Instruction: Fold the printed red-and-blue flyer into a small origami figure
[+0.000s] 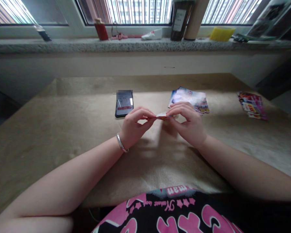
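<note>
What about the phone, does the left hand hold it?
No: the left hand pinches a thin sheet; the phone lies on the table.

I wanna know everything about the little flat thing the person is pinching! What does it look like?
The little flat thing looks thin, perhaps paper or card. Its top looks whitish, with red and a bit of yellow-orange along the near edge. It is seen nearly edge-on, so any picture or writing on it can't be made out. The left hand pinches one end and the right hand the other, seemingly just above the brown table. Fingers hide its ends.
</note>
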`<act>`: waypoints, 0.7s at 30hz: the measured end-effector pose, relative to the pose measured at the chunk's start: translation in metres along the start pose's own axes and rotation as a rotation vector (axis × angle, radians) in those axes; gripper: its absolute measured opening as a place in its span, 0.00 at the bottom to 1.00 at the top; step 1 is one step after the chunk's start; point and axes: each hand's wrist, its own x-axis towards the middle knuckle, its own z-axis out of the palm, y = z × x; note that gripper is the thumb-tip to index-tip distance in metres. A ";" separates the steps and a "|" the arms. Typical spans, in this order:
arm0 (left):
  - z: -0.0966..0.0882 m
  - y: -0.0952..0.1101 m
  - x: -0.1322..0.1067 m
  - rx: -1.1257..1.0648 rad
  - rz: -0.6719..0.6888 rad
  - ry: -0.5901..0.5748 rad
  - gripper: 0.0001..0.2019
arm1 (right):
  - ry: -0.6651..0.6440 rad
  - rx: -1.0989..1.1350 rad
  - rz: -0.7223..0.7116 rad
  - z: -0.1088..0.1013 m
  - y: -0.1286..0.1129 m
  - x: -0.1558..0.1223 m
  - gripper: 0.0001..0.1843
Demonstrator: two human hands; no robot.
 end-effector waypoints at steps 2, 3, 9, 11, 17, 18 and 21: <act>0.000 0.001 0.001 0.013 0.012 0.002 0.03 | 0.004 0.003 0.002 0.000 -0.001 0.000 0.04; 0.000 0.002 0.001 0.027 0.024 0.005 0.03 | 0.001 0.003 0.000 0.000 -0.001 0.000 0.04; 0.000 0.006 0.004 0.141 0.129 -0.054 0.02 | -0.039 0.005 -0.022 0.001 -0.003 0.000 0.03; 0.000 0.007 0.004 0.161 0.134 -0.063 0.02 | -0.047 0.000 -0.020 0.001 -0.005 -0.001 0.03; 0.001 0.004 0.002 0.136 0.149 -0.043 0.02 | -0.036 0.035 -0.003 0.001 -0.008 -0.001 0.05; 0.002 0.003 0.002 0.132 0.152 -0.041 0.02 | -0.035 0.044 -0.006 0.001 -0.008 0.000 0.05; 0.003 0.002 0.002 0.138 0.163 -0.042 0.03 | -0.040 0.053 -0.025 0.001 -0.007 0.000 0.05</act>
